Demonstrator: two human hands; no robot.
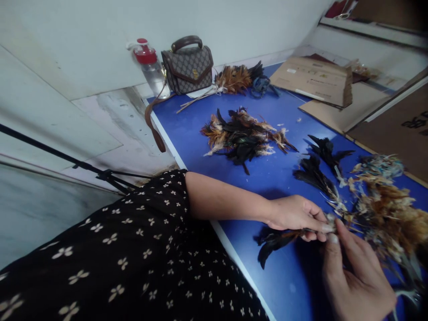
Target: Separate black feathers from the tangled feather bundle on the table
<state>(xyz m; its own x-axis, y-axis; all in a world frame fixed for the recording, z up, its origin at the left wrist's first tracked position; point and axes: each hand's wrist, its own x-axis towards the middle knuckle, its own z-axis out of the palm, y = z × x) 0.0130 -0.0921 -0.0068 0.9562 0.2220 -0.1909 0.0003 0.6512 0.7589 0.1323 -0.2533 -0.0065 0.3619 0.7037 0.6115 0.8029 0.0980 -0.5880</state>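
My left hand [296, 216] reaches across the blue table [187, 133] and pinches a small bunch of dark feathers [272, 243] by the quills, the vanes trailing left. My right hand [356, 278] comes up from the lower right, its thumb and fingers closed on the same quill ends where they meet the left fingertips. A big heap of brown and tan feathers [388, 214] lies just right of both hands.
A mixed black and orange feather pile [244, 136] sits mid-table, with black feathers [319, 162] nearer. A checked handbag [187, 67], a red-capped bottle [150, 67] and bundled feathers [234, 80] stand at the far edge. Cardboard sheets [317, 80] lie at right. A black tripod leg [67, 158] crosses left.
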